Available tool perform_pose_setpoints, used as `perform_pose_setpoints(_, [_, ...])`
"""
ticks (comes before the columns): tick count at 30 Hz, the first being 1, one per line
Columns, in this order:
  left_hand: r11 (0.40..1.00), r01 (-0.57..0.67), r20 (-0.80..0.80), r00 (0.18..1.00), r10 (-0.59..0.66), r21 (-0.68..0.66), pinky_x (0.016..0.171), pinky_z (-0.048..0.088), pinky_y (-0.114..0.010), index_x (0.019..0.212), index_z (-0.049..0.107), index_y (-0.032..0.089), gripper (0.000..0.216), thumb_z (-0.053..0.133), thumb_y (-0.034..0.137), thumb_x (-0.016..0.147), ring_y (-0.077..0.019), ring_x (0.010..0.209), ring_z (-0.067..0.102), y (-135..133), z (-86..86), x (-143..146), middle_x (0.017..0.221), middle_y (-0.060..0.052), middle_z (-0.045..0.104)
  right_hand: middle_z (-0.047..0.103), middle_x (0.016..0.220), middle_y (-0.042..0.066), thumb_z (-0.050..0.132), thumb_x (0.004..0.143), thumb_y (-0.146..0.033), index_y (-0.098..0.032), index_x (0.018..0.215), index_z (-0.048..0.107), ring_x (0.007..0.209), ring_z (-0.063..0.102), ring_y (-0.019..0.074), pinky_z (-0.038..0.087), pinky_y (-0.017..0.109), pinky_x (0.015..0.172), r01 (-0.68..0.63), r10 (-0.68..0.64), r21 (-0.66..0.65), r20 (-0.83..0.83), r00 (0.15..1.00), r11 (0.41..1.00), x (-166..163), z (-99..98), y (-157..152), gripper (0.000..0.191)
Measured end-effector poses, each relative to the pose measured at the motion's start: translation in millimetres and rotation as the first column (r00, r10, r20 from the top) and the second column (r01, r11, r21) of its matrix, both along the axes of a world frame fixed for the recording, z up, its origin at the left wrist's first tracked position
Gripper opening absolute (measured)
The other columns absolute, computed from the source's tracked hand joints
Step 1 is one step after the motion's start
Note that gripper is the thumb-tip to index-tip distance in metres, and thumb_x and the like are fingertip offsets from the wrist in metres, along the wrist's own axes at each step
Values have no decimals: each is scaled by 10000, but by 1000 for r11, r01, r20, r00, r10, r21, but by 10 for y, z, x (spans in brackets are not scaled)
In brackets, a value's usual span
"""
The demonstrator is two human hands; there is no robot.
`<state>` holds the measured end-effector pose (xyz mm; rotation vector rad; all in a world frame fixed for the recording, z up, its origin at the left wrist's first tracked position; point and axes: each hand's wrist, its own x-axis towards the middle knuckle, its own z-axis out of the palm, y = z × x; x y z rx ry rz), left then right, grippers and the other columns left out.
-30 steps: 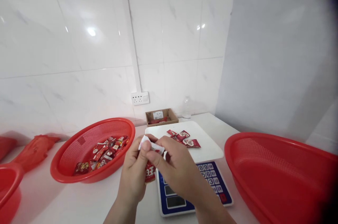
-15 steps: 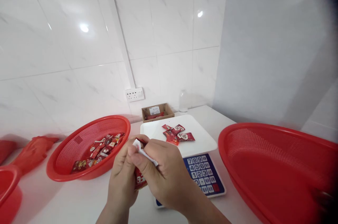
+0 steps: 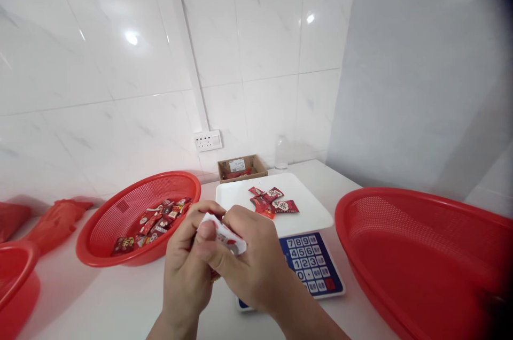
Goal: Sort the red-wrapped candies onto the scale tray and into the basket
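Both my hands meet low in the middle of the view and pinch one small red and white sachet (image 3: pixel 224 237). My left hand (image 3: pixel 188 270) grips it from the left with thumb and fingers closed. My right hand (image 3: pixel 248 262) holds its other end, fingers curled over it. Just behind them stands a scale (image 3: pixel 312 206) with a white platform and a blue keypad (image 3: pixel 310 265); several red sachets (image 3: pixel 272 203) lie on the platform. A red mesh basket (image 3: pixel 108 228) to the left holds several more red sachets (image 3: pixel 154 222).
A large red mesh basket (image 3: pixel 420 254) fills the right side. Part of another red basket (image 3: pixel 12 270) shows at the far left, with a red bag (image 3: pixel 52 219) behind it. A small cardboard box (image 3: pixel 241 167) and a clear bottle (image 3: pixel 281 152) stand against the tiled wall, below a socket (image 3: pixel 207 140).
My hands stayed together on the sachet and worked it between the fingers; less of its red part shows below my left hand now. The camera view shifted slightly.
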<state>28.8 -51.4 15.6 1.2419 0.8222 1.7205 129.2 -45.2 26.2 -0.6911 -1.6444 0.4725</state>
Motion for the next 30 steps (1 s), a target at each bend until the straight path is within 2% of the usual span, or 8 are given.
perform_pose_setpoints(2, [1000, 14, -42, 999, -13, 15, 321, 273, -165, 594, 558, 144, 289, 623, 378, 751, -29, 443, 420, 2, -14, -21, 912, -30, 569, 365, 551, -58, 602, 778, -372, -193, 568, 333, 498, 351, 61, 271, 207, 463, 31, -32, 36, 9, 999, 999, 5, 5, -10, 385])
perform_pose_setpoints(5, [999, 45, -78, 996, -44, 15, 376, 342, -184, 575, 555, 143, 305, 606, 379, 762, -49, 483, 458, 13, -32, -46, 920, -42, 573, 336, 535, -63, 574, 810, -318, -195, 555, 288, 487, 332, 58, 263, 207, 457, 17, -18, 93, 4, 1000, 995, 9, 21, -21, 402])
perform_pose_setpoints(9, [998, 64, -97, 993, -63, 5, 589, 472, -251, 594, 562, 158, 305, 603, 413, 755, -144, 675, 564, 21, -44, -36, 903, -62, 603, 278, 522, -70, 540, 834, -262, -202, 552, 228, 470, 295, 60, 255, 215, 445, -27, 30, 160, -16, 999, 987, 14, 34, -26, 424])
perform_pose_setpoints(13, [998, 57, -55, 997, -55, 40, 711, 480, -292, 696, 600, 170, 311, 541, 460, 790, -193, 795, 572, 6, -45, -19, 880, -70, 611, 255, 532, -66, 509, 849, -223, -205, 563, 216, 489, 296, 70, 283, 217, 462, -45, 59, 234, -55, 997, 971, 11, 38, -27, 409])
perform_pose_setpoints(17, [988, 127, -21, 992, -126, 87, 787, 463, -302, 705, 590, 177, 324, 511, 472, 813, -204, 896, 552, 10, -60, -53, 969, -73, 600, 259, 536, -63, 515, 849, -224, -204, 565, 211, 507, 311, 73, 311, 218, 486, -58, 84, 276, -84, 993, 959, -4, 38, -28, 416])
perform_pose_setpoints(22, [991, 124, 8, 992, -125, 51, 767, 466, -287, 701, 590, 178, 243, 614, 413, 756, -183, 845, 553, 16, -45, -61, 927, -54, 601, 277, 550, -59, 504, 862, -268, -204, 560, 245, 514, 326, 78, 280, 222, 463, -43, 60, 238, -66, 996, 970, -4, 20, -1, 403])
perform_pose_setpoints(26, [999, -7, 64, 998, 3, 49, 701, 463, -233, 649, 579, 166, 225, 646, 360, 742, -156, 824, 552, -17, 11, -23, 929, -44, 595, 307, 544, -63, 529, 841, -369, -204, 555, 274, 494, 313, 75, 262, 227, 457, -91, 93, 118, -15, 996, 989, 0, -8, 25, 417])
perform_pose_setpoints(30, [994, -90, 132, 988, 81, 64, 683, 472, -228, 731, 585, 190, 183, 592, 363, 792, -142, 830, 550, -34, 15, -30, 967, -25, 587, 450, 622, -29, 479, 860, -345, -196, 662, 445, 580, 435, 101, 351, 235, 526, -98, 103, 130, -36, 994, 987, -7, -5, 8, 251])
